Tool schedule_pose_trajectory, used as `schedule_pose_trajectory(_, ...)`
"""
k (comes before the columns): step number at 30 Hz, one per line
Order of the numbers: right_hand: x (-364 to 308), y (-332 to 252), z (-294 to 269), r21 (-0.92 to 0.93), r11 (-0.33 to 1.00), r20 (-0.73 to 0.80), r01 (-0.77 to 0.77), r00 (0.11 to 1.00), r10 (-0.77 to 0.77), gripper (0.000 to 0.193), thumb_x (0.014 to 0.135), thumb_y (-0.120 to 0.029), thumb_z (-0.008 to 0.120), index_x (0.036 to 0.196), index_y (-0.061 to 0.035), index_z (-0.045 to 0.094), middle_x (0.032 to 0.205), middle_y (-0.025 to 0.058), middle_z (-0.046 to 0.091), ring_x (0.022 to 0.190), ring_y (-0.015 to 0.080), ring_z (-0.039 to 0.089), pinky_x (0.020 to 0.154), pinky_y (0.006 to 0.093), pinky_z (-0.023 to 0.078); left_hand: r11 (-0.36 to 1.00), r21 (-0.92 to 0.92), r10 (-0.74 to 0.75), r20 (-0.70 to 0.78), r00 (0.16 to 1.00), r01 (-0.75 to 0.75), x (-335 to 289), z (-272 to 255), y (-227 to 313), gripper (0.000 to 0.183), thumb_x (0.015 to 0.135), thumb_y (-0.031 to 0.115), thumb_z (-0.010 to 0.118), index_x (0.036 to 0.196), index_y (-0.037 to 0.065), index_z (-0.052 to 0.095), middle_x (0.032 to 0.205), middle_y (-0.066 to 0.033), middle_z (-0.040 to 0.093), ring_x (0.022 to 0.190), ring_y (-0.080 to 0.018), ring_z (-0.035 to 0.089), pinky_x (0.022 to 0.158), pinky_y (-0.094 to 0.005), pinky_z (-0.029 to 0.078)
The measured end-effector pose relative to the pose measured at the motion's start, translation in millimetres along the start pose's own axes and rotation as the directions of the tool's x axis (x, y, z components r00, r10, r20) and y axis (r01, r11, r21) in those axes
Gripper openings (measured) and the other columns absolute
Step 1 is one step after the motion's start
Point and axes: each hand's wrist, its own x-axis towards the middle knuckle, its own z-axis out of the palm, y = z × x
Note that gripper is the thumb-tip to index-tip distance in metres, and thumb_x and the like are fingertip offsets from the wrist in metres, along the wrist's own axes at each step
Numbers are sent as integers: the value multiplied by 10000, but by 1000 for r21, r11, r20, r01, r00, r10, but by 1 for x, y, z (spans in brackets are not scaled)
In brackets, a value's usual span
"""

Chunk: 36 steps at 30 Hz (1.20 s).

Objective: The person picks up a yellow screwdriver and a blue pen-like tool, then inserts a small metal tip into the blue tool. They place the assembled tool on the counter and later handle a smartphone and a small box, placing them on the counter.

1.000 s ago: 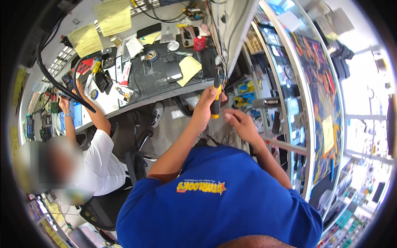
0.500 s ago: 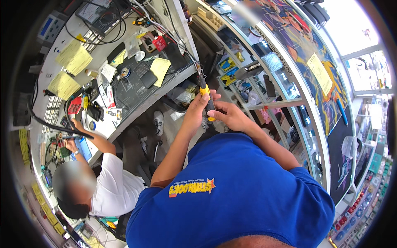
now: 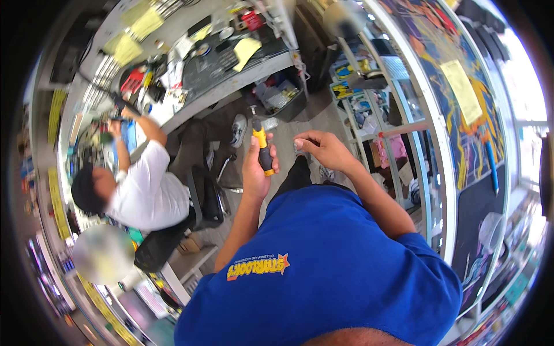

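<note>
The right hand (image 3: 330,151) has left the slim yellow-and-black plastic-handled tool (image 3: 264,155), fingers bent, contents unclear; the left hand's (image 3: 255,170) fingers wrap it, clear of the grey worktop's (image 3: 249,76) front edge. Slackening could drop it.

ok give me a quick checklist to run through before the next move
1. Grip: ok, the left hand holds the yellow-and-black tool.
2. Metal tip clear: ok, it points away from the wearer's body, with nothing visibly on it.
3. Right hand empty: cannot tell, its curled fingers could hide something small.
4. Neighbour clear: ok, the seated person in white is apart from the tool.
5. Workbench tidy: not ok, a yellow sheet and other clutter cover much of it.
</note>
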Motion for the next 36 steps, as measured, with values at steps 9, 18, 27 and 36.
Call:
schedule_pose_trajectory(9,-26,35,64,25,997,288,67,955,-71,359,1079,-286,603,1243,18,703,1039,70,736,912,154,659,839,315,518,954,206,237,-83,968,-216,-89,-19,-47,441,1074,401,609,1325,40,566,1050,-37,623,858,-101,589,764,-286,509)
schedule_pose_trajectory(18,-28,33,182,-372,880,681,295,731,43,351,1063,-326,622,1087,0,749,933,46,739,836,118,626,783,277,483,925,53,327,-610,722,-375,-260,-108,-70,569,1013,384,710,1418,51,489,1080,-33,610,821,-90,574,748,-273,508)
schedule_pose_trajectory(27,-157,4,446,-352,804,855,479,514,68,622,1053,-536,554,788,-8,747,674,50,597,694,145,555,674,344,453,864,31,250,-893,374,-502,-509,-224,-134,477,1057,413,625,1353,52,531,915,-10,596,700,-76,552,669,-236,482)
schedule_pose_trajectory(36,-252,24,631,-134,890,982,436,181,59,520,1068,-473,563,870,-25,734,811,40,675,782,151,597,766,320,481,833,53,145,-981,125,-550,-685,-299,-136,517,1098,517,479,1249,42,615,761,-11,559,618,-89,523,598,-249,424)
